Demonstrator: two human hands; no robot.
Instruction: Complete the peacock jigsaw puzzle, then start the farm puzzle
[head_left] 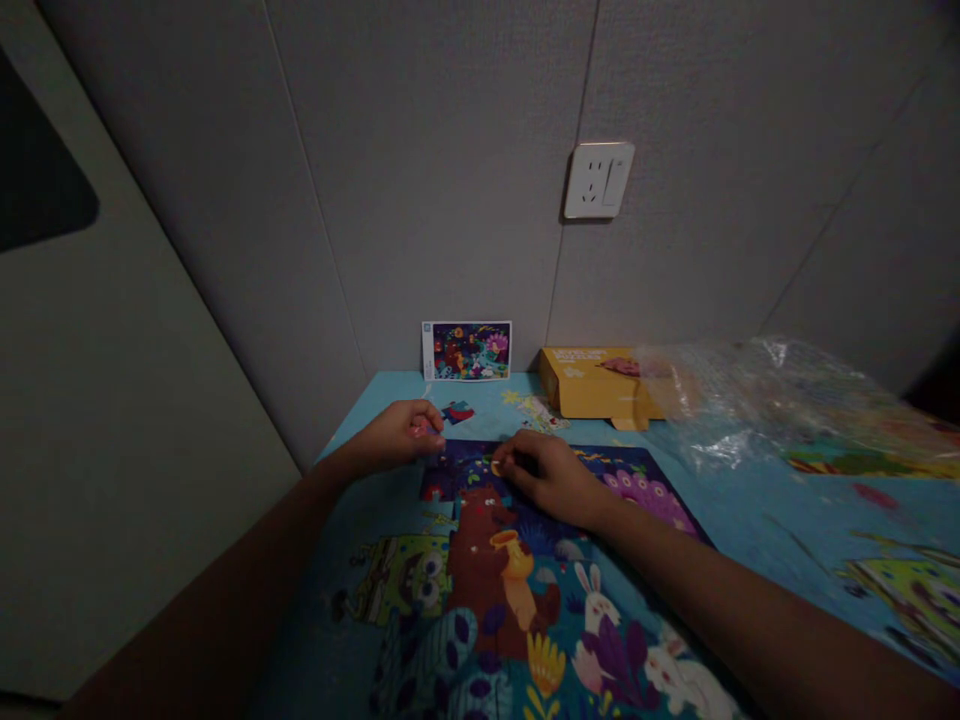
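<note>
A colourful jigsaw puzzle (517, 590) with a brown bear and rabbits lies on the blue table (750, 510). My left hand (397, 432) rests at the puzzle's far left corner, its fingers curled round a small puzzle piece. My right hand (551, 475) lies on the puzzle's far edge, fingertips pinched on a piece there. A loose dark piece (457, 411) lies on the table just beyond my left hand, and another pale piece (541, 412) lies beyond my right hand.
A reference picture card (466, 350) leans against the grey wall. A yellow box (596, 382) stands to its right, next to a crumpled clear plastic bag (787, 400). A white wall socket (598, 180) is above.
</note>
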